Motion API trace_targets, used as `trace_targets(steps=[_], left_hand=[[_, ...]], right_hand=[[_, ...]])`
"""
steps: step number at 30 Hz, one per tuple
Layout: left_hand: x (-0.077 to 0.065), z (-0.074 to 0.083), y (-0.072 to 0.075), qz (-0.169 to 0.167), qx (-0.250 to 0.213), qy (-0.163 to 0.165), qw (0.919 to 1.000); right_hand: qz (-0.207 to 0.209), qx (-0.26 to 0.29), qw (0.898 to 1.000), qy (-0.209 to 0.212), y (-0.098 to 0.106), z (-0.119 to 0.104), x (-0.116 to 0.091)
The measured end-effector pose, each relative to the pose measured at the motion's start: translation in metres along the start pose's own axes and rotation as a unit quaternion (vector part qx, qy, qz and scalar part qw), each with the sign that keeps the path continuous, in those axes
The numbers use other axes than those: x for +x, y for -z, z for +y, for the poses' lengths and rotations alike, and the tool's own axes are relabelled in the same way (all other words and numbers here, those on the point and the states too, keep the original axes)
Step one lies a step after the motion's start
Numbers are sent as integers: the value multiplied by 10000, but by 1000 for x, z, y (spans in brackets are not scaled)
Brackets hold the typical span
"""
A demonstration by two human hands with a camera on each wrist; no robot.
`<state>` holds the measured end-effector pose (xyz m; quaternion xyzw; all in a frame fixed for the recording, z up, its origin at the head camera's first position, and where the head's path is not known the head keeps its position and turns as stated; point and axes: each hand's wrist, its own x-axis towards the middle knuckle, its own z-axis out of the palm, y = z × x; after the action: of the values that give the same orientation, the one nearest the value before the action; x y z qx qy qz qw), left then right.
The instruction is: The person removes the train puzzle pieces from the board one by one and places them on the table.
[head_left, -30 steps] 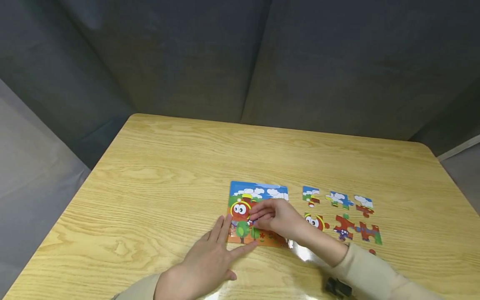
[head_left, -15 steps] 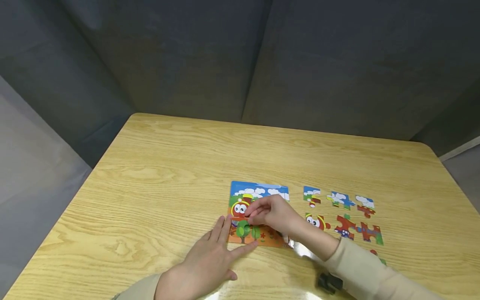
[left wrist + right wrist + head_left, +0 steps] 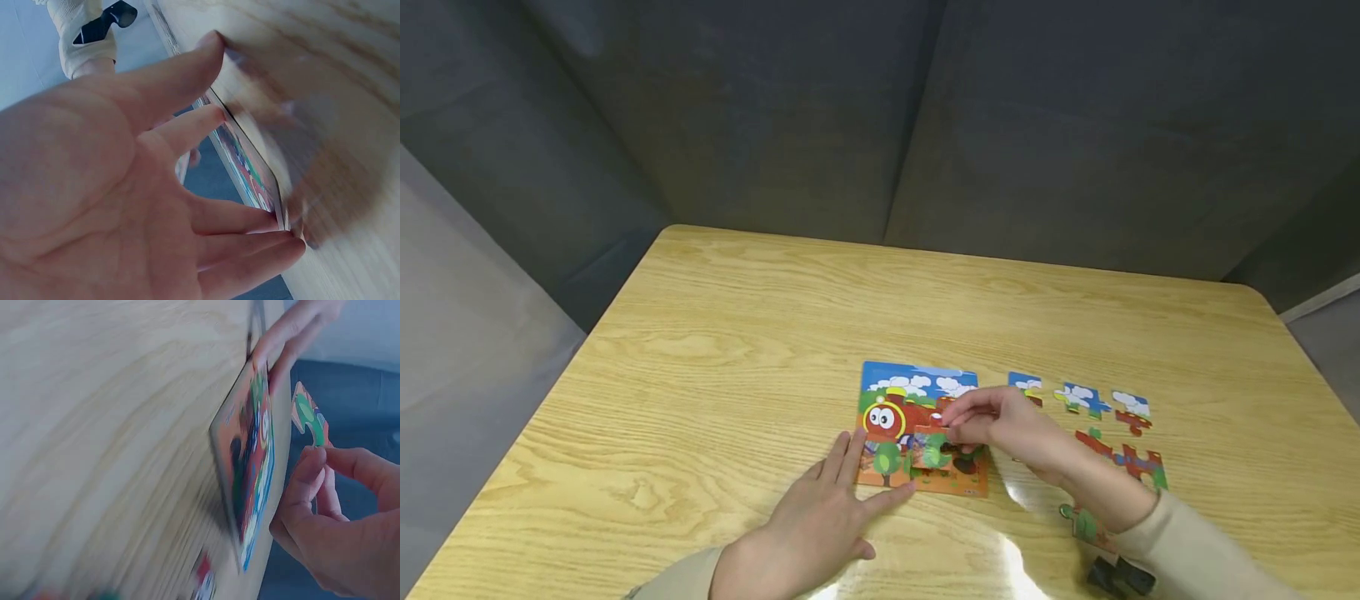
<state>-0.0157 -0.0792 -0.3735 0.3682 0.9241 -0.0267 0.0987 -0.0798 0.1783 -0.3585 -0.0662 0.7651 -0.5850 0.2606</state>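
Observation:
A picture puzzle board (image 3: 880, 372) with a red train under a cloudy sky lies on the table. My left hand (image 3: 816, 517) lies at its lower left corner, fingers extended and spread, with fingertips right at the board's edge in the left wrist view. My right hand (image 3: 1011, 429) pinches a puzzle piece (image 3: 932, 448) with a green tree on orange between thumb and fingers. In the right wrist view this puzzle piece (image 3: 306, 412) is raised off the board and tilted. The right fingers cover part of the board's right side.
Several loose puzzle pieces lie right of the board, among them a sky piece (image 3: 1081, 398), a cloud piece (image 3: 1131, 406) and a green-and-orange piece (image 3: 1086, 527). My right forearm hides some of them. A black wrist camera (image 3: 1120, 577) sits on the right sleeve.
My right hand has moved right and lifted the tree piece into view above the board, uncovering the train's face and lower left area. My left hand has stayed in place.

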Motion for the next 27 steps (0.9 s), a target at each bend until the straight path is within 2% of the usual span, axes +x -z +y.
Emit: trace_targets(steps=[6,10,18,22,27], left_hand=[[-1,-1,-1,69,51,-29,10000],[-2,-1,-1,142,99,-61,9998],[-1,-1,0,106,128,-81,9998],[-1,0,0,128,119,-84,9998],[-2,0,1,136,144,-88,9998]], right_hand=[[227,-339,9987,-314,23,15,-25],[381,-434,9977,-356,32,28,-40],[716,-1048,9917,-204,37,48,-66],[932,-1250,9874,-287,36,54,-73],[1199,-1633,9792,-109,36,58,-78]])
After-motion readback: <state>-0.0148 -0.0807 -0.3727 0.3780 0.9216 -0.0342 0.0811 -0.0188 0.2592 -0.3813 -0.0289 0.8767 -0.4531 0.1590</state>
